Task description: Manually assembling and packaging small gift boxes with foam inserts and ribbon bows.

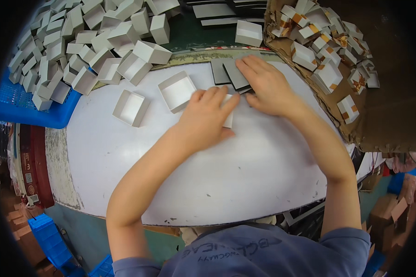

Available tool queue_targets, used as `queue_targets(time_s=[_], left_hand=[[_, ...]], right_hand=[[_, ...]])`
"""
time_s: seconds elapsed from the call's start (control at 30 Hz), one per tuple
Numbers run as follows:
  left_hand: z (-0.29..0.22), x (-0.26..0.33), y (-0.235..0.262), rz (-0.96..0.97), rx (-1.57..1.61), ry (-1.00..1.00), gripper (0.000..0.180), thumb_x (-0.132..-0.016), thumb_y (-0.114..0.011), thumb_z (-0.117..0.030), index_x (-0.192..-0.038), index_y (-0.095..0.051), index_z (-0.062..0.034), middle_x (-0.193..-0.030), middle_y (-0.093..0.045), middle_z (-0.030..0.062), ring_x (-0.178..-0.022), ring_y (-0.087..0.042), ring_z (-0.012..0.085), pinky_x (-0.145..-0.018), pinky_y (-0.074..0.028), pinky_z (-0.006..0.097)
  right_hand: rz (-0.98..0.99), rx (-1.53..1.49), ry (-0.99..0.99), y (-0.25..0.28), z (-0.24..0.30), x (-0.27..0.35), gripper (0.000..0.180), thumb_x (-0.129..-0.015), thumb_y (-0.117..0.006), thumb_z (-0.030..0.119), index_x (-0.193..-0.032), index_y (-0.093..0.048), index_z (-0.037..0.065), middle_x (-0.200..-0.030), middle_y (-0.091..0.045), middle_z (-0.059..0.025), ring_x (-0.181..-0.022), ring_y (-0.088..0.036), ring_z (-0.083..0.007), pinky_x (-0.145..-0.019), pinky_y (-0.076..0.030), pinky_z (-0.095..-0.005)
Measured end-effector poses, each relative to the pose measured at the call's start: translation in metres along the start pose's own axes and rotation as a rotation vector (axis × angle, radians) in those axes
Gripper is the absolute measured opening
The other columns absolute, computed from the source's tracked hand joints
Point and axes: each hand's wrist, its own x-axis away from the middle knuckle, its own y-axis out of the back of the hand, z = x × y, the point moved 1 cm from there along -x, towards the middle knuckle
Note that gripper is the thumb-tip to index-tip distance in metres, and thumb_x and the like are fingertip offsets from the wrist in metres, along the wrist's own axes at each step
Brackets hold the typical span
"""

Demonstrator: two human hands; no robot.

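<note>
My left hand [207, 115] curls over a small white open box [228, 112] near the middle of the white tabletop, fingers on top and thumb at the near side. Most of that box is hidden under the hand. At the table's far edge, my right hand [269, 87] grips a flat grey pad [236, 75], its fingers on top and thumb by the near edge. More dark grey pads lie beneath and beside it. Left of my left hand, an empty white box [177, 92] stands tilted toward me, and another white box [130, 108] sits farther left.
A large heap of white boxes [111, 41] fills the far left, partly over a blue basket [32, 106]. One white box [249, 33] stands beyond the far edge. At the far right, a cardboard carton [383, 129] holds white boxes with orange-gold ribbon patterns [328, 74].
</note>
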Motion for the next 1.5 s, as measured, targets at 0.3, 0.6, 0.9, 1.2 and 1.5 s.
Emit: queue_targets(time_s=[0.3, 0.6, 0.9, 1.2, 1.5], left_hand=[[-0.024, 0.076, -0.029, -0.407, 0.608, 0.262, 0.083, -0.057, -0.075, -0.012, -0.129, -0.034, -0.0019, -0.117, -0.039, 0.0179, -0.109, -0.039, 0.0322, -0.094, -0.034, 0.04], [-0.05, 0.079, -0.046, -0.214, 0.409, 0.04, 0.099, -0.06, -0.079, -0.029, -0.136, -0.021, 0.0002, -0.129, -0.031, 0.0234, -0.116, -0.034, 0.0397, -0.098, -0.027, 0.047], [-0.058, 0.099, -0.018, 0.066, 0.096, -0.069, 0.051, -0.067, -0.071, -0.036, -0.116, -0.059, -0.0235, -0.131, -0.048, 0.0014, -0.116, -0.035, 0.0403, -0.091, -0.031, 0.049], [-0.054, 0.102, -0.027, 0.026, 0.231, -0.05, 0.04, -0.066, -0.071, -0.036, -0.104, -0.067, -0.0235, -0.115, -0.059, 0.0013, -0.108, -0.045, 0.0296, -0.096, -0.036, 0.046], [-0.052, 0.09, -0.038, -0.1, 0.25, -0.034, 0.042, -0.06, -0.076, -0.023, -0.101, -0.068, -0.0233, -0.12, -0.056, 0.003, -0.114, -0.04, 0.0406, -0.095, -0.036, 0.048]], right_hand=[[-0.286, -0.156, -0.017, 0.01, -0.01, 0.022, 0.04, -0.074, -0.059, 0.003, -0.114, -0.057, 0.0, -0.112, -0.059, -0.0196, -0.104, -0.056, -0.0367, -0.086, -0.047, -0.0392], [0.163, -0.397, 0.441, 0.007, 0.094, 0.093, 0.011, -0.068, -0.06, 0.013, -0.079, -0.058, 0.009, -0.078, -0.052, -0.0029, -0.078, -0.054, -0.0195, -0.061, -0.043, -0.0349], [-0.691, -0.383, -0.729, 0.056, -0.19, 0.085, 0.052, -0.081, -0.064, 0.03, -0.126, -0.049, 0.008, -0.122, -0.053, -0.0107, -0.103, -0.053, -0.0195, -0.085, -0.044, -0.0295], [-0.652, -0.842, -1.012, 0.02, -0.369, 0.03, 0.074, -0.075, -0.067, 0.05, -0.128, -0.046, 0.002, -0.121, -0.051, -0.0149, -0.108, -0.051, -0.0249, -0.093, -0.04, -0.0332], [-0.457, -0.597, -0.835, 0.011, -0.198, 0.023, 0.063, -0.065, -0.075, 0.031, -0.113, -0.051, -0.003, -0.11, -0.056, -0.018, -0.104, -0.054, -0.0243, -0.09, -0.041, -0.0325]])
